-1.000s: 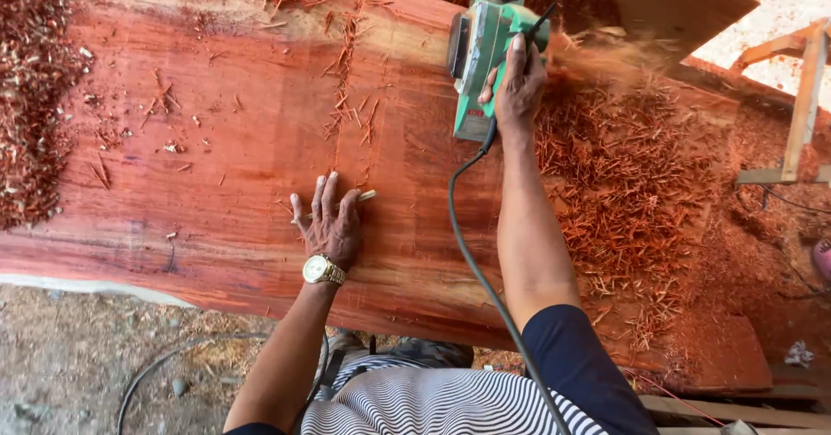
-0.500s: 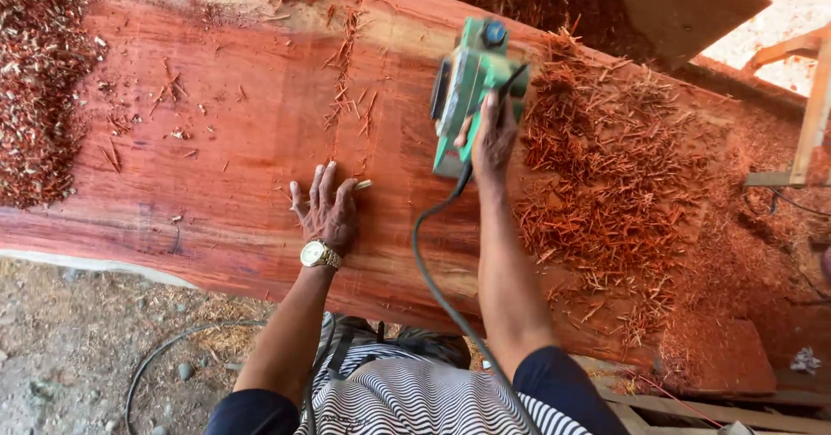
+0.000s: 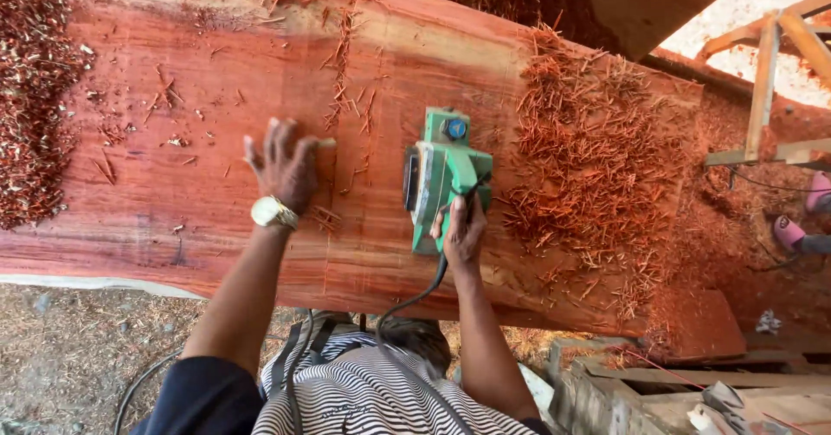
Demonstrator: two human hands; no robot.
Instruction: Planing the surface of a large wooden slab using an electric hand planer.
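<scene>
The fingers of the right hand are wrapped tight around the rear handle of a green electric planer, which sits just right of the frame's centre with its sole flat on a broad red wooden slab; the tool body extends from the knuckles toward the top of the frame, ending at a blue knob on its front. A dark power cord leaves the planer below the gripping hand and curves down toward the person's striped shirt at the bottom centre. The left hand, left of the planer and apart from it, lies palm-down on the slab with its fingers spread; it is slightly blurred, and a pale wristwatch circles the wrist just below it. The slab runs across the frame from the left edge to the lower right. Loose red wood shavings lie heaped on the slab to the right of the planer, with another pile at the far left edge and scattered slivers between. In the upper right corner stands a pale wooden frame, and at the right edge a pink sandal rests on the shaving-covered ground.
</scene>
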